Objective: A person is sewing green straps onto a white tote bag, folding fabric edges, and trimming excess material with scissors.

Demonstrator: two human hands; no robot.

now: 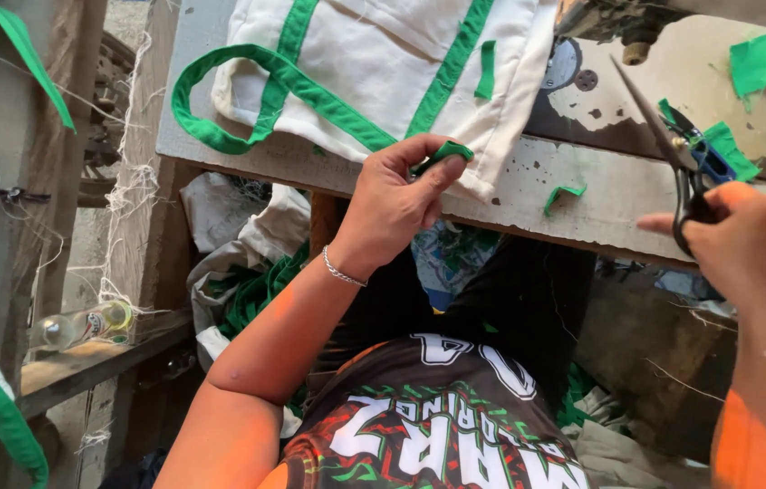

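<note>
Left hand point(398, 201): fingers pressed together, a green fabric strip point(444, 154) pinched at the lower edge of a white cloth bag point(383, 63). A silver bracelet point(343, 270) is worn at the wrist. Right hand point(750, 240): closed around the handles of black scissors point(673, 154), blades raised up and leftward, parted or not cannot be told. Between the two hands, a small green scrap point(564, 192) is laid on the grey table edge point(600, 204). Beyond the right hand, green offcuts point(763, 59) are scattered. Left of the left hand, the bag's green loop handle point(220, 91) is spread flat; far lower left, a clear bottle point(84, 324) is laid on a wooden ledge point(111, 355).
</note>
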